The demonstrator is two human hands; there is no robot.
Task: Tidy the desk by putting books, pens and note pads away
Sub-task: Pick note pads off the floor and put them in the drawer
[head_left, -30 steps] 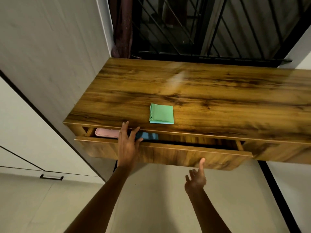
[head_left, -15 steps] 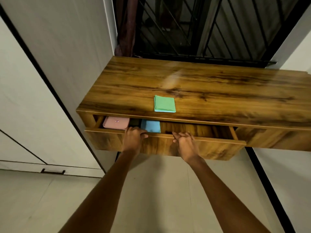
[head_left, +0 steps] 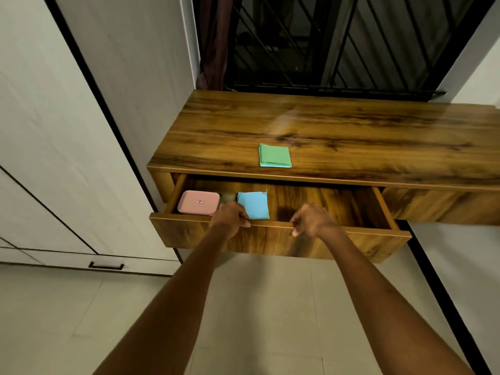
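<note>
Through the head camera I am seeing a glossy, dark-grained wooden bench (head_left: 351,131) with its drawer (head_left: 284,239) standing open. My left hand (head_left: 230,216) is gripping the drawer's top front edge, its fingers (head_left: 244,221) curled over the lip. My right hand (head_left: 311,219) is resting at the same edge, fingers bent downward; I cannot tell whether they are clasping it. A square green note pad (head_left: 275,155) is lying flat on the benchtop. Inside the drawer, a rounded pink case (head_left: 198,202) and a square blue note pad (head_left: 253,204) are sitting near each other.
</note>
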